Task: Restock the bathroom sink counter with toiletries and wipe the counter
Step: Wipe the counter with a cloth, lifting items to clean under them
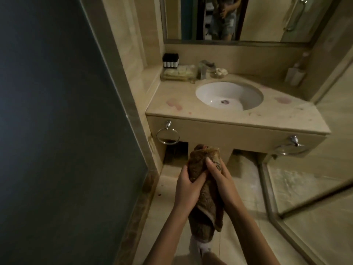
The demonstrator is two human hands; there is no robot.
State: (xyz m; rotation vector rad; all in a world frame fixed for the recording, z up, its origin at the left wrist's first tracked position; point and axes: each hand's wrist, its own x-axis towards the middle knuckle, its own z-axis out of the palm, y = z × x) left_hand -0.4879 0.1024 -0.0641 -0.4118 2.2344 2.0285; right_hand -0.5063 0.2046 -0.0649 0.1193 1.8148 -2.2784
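Observation:
A brown towel (202, 205) hangs bunched between both hands, in front of the counter and below its edge. My left hand (188, 185) grips its left side, and my right hand (222, 178) grips its right side with fingers curled over the cloth. The beige counter (172, 109) carries pink stains at left and right of the white sink (210, 92). At the counter's back left stand small dark bottles (36, 60) behind a tray of toiletries (178, 74). A soap dish (219, 72) sits beside the faucet (205, 68).
A dark wall panel (57, 111) fills the left. A glass shower door (305, 178) stands at right. Towel rings (168, 135) hang under the counter's front at left and right. A mirror (236, 18) is above, and a white holder (295, 75) sits at the back right.

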